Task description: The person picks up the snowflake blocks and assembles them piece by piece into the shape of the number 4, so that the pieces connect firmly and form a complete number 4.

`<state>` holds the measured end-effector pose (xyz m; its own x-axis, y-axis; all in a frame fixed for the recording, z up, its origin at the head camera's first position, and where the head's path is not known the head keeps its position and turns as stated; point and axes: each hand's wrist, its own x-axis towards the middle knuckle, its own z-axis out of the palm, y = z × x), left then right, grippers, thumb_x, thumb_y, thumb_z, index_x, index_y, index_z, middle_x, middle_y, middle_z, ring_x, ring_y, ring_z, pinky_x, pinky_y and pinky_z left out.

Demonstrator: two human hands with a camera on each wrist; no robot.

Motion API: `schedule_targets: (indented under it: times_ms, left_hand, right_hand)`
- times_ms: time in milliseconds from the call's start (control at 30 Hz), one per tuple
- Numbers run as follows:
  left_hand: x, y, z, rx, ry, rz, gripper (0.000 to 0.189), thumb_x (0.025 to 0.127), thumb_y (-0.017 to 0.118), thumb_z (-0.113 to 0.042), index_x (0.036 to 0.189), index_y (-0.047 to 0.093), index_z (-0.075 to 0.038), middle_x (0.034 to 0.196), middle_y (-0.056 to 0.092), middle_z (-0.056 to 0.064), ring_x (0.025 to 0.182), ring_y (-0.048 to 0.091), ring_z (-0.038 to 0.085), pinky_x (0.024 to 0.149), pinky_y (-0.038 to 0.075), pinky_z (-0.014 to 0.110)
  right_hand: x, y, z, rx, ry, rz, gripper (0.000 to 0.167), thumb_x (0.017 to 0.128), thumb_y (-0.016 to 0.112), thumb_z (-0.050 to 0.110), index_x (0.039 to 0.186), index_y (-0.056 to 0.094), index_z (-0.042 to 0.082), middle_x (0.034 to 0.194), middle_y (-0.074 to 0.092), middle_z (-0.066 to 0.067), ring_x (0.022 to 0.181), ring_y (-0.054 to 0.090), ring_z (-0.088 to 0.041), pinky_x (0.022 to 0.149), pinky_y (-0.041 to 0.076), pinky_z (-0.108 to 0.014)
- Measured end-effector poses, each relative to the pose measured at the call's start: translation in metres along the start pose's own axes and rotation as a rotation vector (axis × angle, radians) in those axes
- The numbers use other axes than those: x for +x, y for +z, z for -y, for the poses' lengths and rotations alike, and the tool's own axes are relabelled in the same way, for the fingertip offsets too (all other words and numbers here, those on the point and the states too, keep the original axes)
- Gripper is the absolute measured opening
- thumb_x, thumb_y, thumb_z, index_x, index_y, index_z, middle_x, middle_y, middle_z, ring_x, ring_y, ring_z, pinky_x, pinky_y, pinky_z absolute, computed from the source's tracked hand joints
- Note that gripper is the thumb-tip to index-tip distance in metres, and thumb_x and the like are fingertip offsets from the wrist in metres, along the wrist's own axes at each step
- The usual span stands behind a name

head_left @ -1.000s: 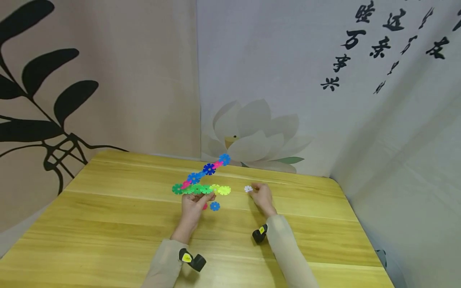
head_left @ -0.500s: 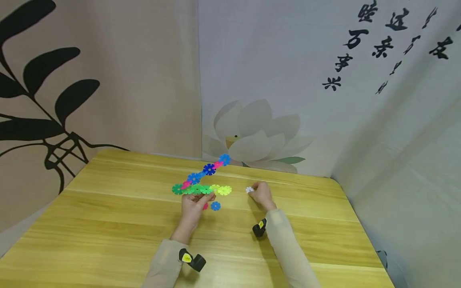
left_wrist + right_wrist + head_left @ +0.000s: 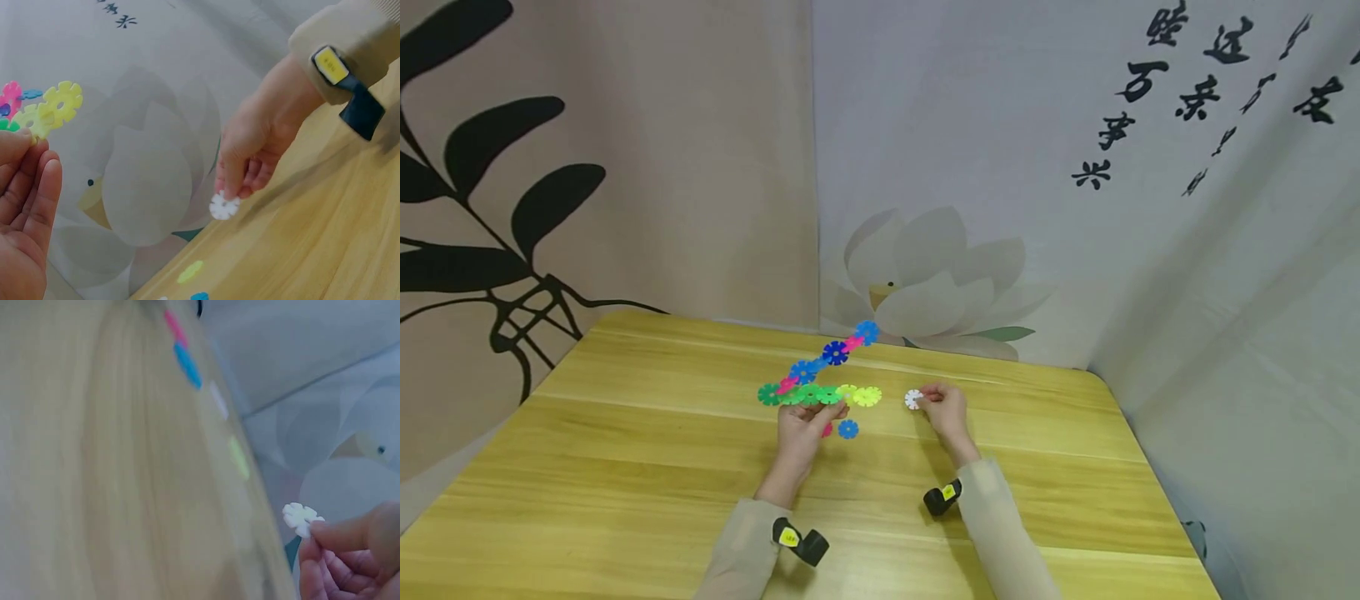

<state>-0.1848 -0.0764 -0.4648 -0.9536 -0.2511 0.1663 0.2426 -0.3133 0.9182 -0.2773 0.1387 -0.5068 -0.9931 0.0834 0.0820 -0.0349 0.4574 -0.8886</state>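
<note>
My left hand (image 3: 803,432) pinches a chain of interlocking flower-shaped plastic discs by its lower edge. A row of green discs (image 3: 809,394) runs into yellow ones on the right, and a slanting branch of pink and blue discs (image 3: 836,353) rises from the row. Off to the right, my right hand (image 3: 947,411) pinches a single white notched disc (image 3: 913,400) between thumb and fingertips. That white disc (image 3: 224,205) hangs below the fingers in the left wrist view, apart from the chain's yellow end disc (image 3: 62,104).
Loose discs lie on the wooden table (image 3: 647,467): a blue one (image 3: 848,429) and a pink one (image 3: 827,430) near my left hand. The right wrist view also shows a yellow disc (image 3: 238,459) and a whitish disc (image 3: 219,400). A printed curtain (image 3: 940,150) hangs behind the table.
The white disc has shifted slightly left and turned to show more of its flat face, as my right hand turned. My left hand and the chain stay in place.
</note>
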Motion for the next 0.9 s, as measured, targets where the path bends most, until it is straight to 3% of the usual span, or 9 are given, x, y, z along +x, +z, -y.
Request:
schedule_targets:
  times_ms: [133, 233, 367, 500, 600, 733, 900]
  left_hand:
    - [0.0, 0.0, 0.001, -0.014, 0.012, 0.002, 0.018, 0.08, 0.065, 0.01, 0.075, 0.069, -0.006, 0.068, 0.069, -0.005, 0.064, 0.067, 0.01, 0.061, 0.055, 0.02]
    - [0.0, 0.0, 0.001, -0.021, 0.02, 0.001, 0.016, 0.079, 0.065, 0.011, 0.076, 0.069, -0.005, 0.068, 0.069, -0.005, 0.063, 0.067, 0.01, 0.06, 0.055, 0.02]
    - [0.0, 0.0, 0.001, -0.018, 0.025, 0.003, 0.012, 0.079, 0.065, 0.011, 0.077, 0.068, -0.001, 0.068, 0.069, -0.005, 0.064, 0.067, 0.012, 0.062, 0.056, 0.022]
    - [0.0, 0.0, 0.001, -0.009, 0.024, 0.008, 0.019, 0.08, 0.065, 0.01, 0.075, 0.069, -0.008, 0.068, 0.069, -0.005, 0.064, 0.067, 0.013, 0.061, 0.055, 0.021]
    - [0.0, 0.001, 0.001, -0.009, 0.027, 0.014, 0.02, 0.08, 0.065, 0.01, 0.075, 0.069, -0.008, 0.069, 0.069, -0.005, 0.065, 0.067, 0.013, 0.062, 0.055, 0.021]
    - [-0.001, 0.001, 0.001, -0.003, 0.034, 0.02, 0.002, 0.08, 0.064, 0.01, 0.082, 0.065, 0.012, 0.069, 0.069, -0.006, 0.065, 0.067, 0.012, 0.067, 0.057, 0.024]
    - [-0.001, 0.002, -0.001, -0.01, 0.04, 0.027, 0.01, 0.08, 0.064, 0.01, 0.077, 0.069, 0.001, 0.068, 0.069, -0.006, 0.064, 0.067, 0.01, 0.064, 0.056, 0.021]
  right_hand:
    - [-0.015, -0.002, 0.012, 0.126, 0.033, 0.017, 0.008, 0.08, 0.069, -0.003, 0.086, 0.066, -0.008, 0.072, 0.064, -0.006, 0.062, 0.056, -0.009, 0.057, 0.053, -0.023]
    - [-0.029, -0.005, 0.025, 0.247, 0.036, 0.031, 0.009, 0.081, 0.068, -0.003, 0.088, 0.064, -0.009, 0.072, 0.064, -0.006, 0.061, 0.059, -0.009, 0.058, 0.055, -0.024]
    - [-0.046, -0.008, 0.043, 0.385, -0.053, 0.044, 0.009, 0.083, 0.066, -0.006, 0.089, 0.062, -0.01, 0.075, 0.065, -0.009, 0.062, 0.061, -0.008, 0.058, 0.053, -0.019]
    - [-0.06, -0.009, 0.057, 0.466, -0.181, 0.041, 0.009, 0.083, 0.065, -0.008, 0.088, 0.059, -0.011, 0.077, 0.064, -0.016, 0.063, 0.061, -0.008, 0.057, 0.052, -0.017]
    - [-0.067, -0.01, 0.066, 0.488, -0.262, 0.027, 0.01, 0.082, 0.065, -0.009, 0.088, 0.058, -0.013, 0.078, 0.064, -0.02, 0.064, 0.062, -0.008, 0.058, 0.052, -0.017]
    - [-0.077, -0.012, 0.082, 0.461, -0.361, 0.012, 0.009, 0.082, 0.064, -0.01, 0.087, 0.058, -0.015, 0.077, 0.063, -0.024, 0.064, 0.062, -0.009, 0.057, 0.053, -0.019]
    - [-0.088, -0.016, 0.102, 0.375, -0.439, -0.002, 0.006, 0.082, 0.062, -0.014, 0.085, 0.058, -0.016, 0.076, 0.062, -0.029, 0.064, 0.062, -0.014, 0.057, 0.053, -0.019]
